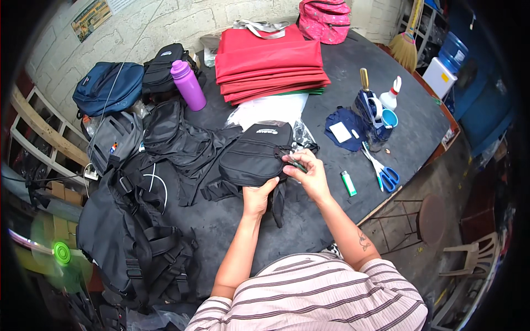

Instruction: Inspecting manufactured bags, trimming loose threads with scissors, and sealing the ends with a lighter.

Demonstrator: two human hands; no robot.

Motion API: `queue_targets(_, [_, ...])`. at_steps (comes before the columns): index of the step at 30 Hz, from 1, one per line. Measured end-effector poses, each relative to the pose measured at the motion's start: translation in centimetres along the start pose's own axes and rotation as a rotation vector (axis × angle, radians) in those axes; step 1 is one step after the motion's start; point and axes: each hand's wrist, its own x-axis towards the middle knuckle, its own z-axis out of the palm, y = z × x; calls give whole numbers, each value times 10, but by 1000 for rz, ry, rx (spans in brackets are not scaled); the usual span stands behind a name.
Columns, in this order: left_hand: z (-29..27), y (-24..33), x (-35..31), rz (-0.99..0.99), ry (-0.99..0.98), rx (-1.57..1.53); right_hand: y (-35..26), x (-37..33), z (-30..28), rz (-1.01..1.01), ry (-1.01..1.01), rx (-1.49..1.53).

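A small black zippered bag [254, 157] lies tilted on the dark table, its straps trailing left and below. My left hand [258, 198] grips the bag's lower edge, thumb on top and the other fingers hidden beneath. At the bag's right end, my right hand [309, 175] is closed in a pinch on a small tool [297, 164] with a dark green part and a metallic part, perhaps thread snips. Its tip points toward the bag's zipper end, and the fingers partly hide it. A green lighter [348, 183] lies to the right of my right hand.
Blue-handled scissors [388, 177], a spray bottle [390, 95] and a dark blue cloth [345, 129] are at right. Folded red bags [270, 69] are stacked at the back. A purple bottle [189, 87] stands among backpacks; black backpacks [127, 237] fill the left side.
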Motion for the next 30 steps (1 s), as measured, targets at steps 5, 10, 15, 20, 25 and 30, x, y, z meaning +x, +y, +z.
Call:
queue_targets(5, [2, -6, -1, 27, -15, -23, -9, 8, 7, -175, -11, -455])
queue_targets(10, [5, -1, 0, 40, 30, -69, -7, 11, -6, 166, -39, 388])
queue_targets(15, [9, -2, 3, 98, 58, -40, -27, 13, 0, -183, -54, -240])
queue_targets(20, [15, -9, 0, 131, 72, -62, -21, -4, 17, -315, -60, -495])
queue_targets(25, [11, -7, 0, 131, 83, -29, 2, 11, 8, 38, 110, 105])
queue_targets(30, [-2, 1, 5, 38, 103, -227, 9, 20, -23, 216, 69, 433])
